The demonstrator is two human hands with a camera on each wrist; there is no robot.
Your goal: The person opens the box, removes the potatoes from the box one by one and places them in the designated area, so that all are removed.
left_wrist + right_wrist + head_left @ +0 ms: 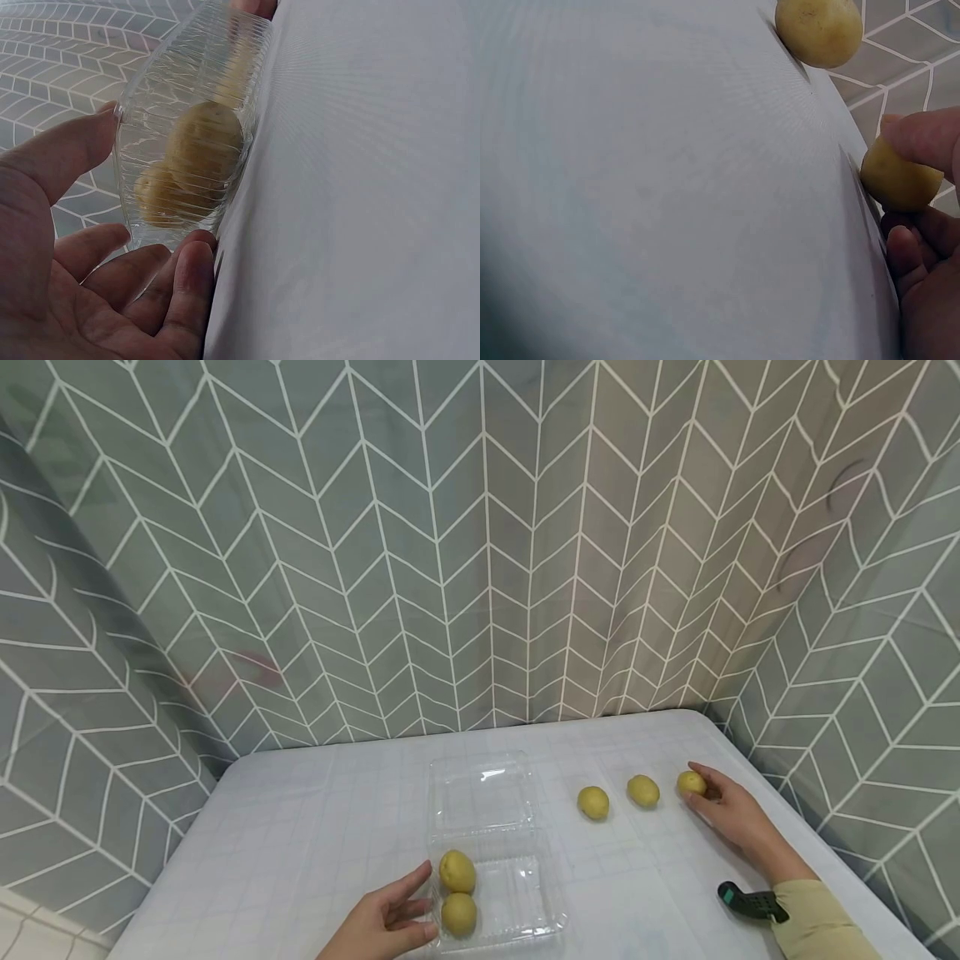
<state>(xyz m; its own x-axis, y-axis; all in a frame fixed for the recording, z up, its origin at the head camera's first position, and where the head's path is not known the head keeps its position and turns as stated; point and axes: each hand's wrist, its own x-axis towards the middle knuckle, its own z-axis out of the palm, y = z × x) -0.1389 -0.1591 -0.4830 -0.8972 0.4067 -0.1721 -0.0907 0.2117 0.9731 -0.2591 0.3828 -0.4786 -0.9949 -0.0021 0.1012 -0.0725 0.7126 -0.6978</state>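
My right hand (731, 814) pinches a yellow potato (691, 783) between thumb and fingers at the right of the table; in the right wrist view the held potato (900, 176) is low against the cloth. My left hand (386, 917) rests its spread fingertips against the left side of a clear plastic clamshell box (517, 897), whose lid (480, 793) lies folded back. Inside the box, along its left side, sit two potatoes, a rear potato (457, 871) and a front potato (459, 915). The left wrist view shows them through the ribbed wall (191, 64).
Two loose potatoes lie between the box and my right hand: a left one (593, 802) and a middle one (643, 791). White cloth covers the table (300, 835). Patterned grey curtains (480, 568) hang behind and at both sides. A dark strap (750, 902) is near my right sleeve.
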